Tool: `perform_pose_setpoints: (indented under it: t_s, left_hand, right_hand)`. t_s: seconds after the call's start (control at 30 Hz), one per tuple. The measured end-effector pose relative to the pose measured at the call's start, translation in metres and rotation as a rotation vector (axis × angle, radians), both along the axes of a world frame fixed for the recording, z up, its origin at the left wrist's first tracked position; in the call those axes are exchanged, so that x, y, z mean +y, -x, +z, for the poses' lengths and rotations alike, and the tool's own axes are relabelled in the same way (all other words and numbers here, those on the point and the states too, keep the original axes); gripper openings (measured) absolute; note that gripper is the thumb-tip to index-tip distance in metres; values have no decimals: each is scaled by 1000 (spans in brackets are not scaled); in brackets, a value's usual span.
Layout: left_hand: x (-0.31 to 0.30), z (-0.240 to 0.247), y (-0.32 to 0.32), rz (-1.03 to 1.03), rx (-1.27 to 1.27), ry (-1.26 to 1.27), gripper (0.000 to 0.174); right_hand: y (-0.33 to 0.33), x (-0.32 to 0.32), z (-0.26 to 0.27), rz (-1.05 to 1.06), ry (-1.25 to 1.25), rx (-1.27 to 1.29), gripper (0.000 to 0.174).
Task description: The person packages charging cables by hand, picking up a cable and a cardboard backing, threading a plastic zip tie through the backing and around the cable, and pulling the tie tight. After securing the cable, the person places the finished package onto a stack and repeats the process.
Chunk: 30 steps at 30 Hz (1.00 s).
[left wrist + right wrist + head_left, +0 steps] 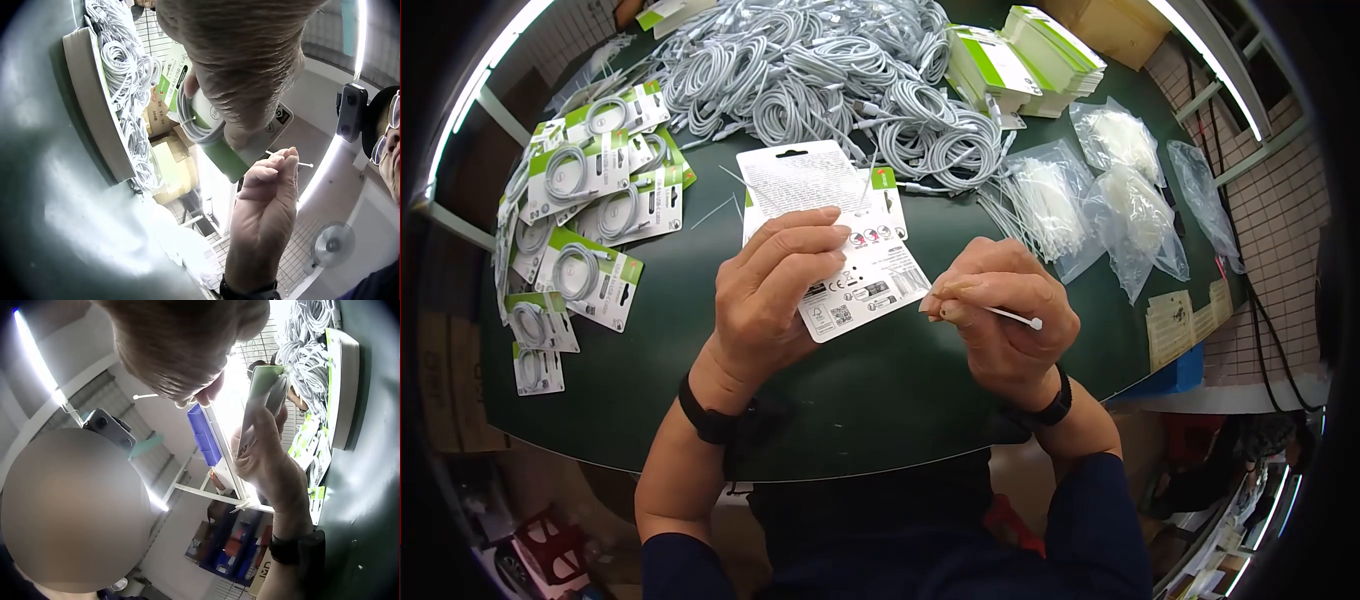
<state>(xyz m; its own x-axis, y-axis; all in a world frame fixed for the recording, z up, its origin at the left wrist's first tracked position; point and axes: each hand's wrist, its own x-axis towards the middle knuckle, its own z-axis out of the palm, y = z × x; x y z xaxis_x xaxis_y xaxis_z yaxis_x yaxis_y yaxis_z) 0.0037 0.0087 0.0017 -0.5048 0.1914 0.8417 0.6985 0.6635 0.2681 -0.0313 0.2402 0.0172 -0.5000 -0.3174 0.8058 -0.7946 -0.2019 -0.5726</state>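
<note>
My left hand (765, 285) grips a printed packaging card (800, 175), its text side up and a hang slot at the far end. On the card's other face, a coiled grey cable (199, 128) shows in the left wrist view, held in by the fingers. Just right of the card's near corner, my right hand (1012, 310) pinches a thin white cable tie (1018, 318) between thumb and fingertips. The tie's small square head sticks out to the right, and its other end is mostly hidden in the fingers.
A big heap of coiled cables (820, 65) covers the table's back. Carded cables (585, 275) overlap at left. Stacks of green-and-white cards (1055, 60) stand at back right. Plastic bags of white cable ties (1055, 200) lie at right, and loose ties lie near the held card.
</note>
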Motion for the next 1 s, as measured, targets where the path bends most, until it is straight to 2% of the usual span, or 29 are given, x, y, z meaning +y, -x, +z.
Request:
perform_pose_setpoints:
  t_s: [0.13,0.37,0.8,0.93,1.0]
  left_hand:
    - [1,0,-1,-20,-6,-14,31]
    - [3,-1,-1,-35,-1,-13,31]
    - [7,0,-3,-51,-23,-2,29]
    - [10,0,-6,-53,-29,-10,30]
    - [11,0,-7,-52,-15,-6,28]
  right_hand:
    - [-2,-2,0,37,2,-44,31]
    - [0,-5,-2,49,-103,22,20]
    - [1,-6,0,47,-176,-96,22]
    - [6,-6,2,29,-251,-43,22]
    - [6,-4,5,33,-327,-108,22]
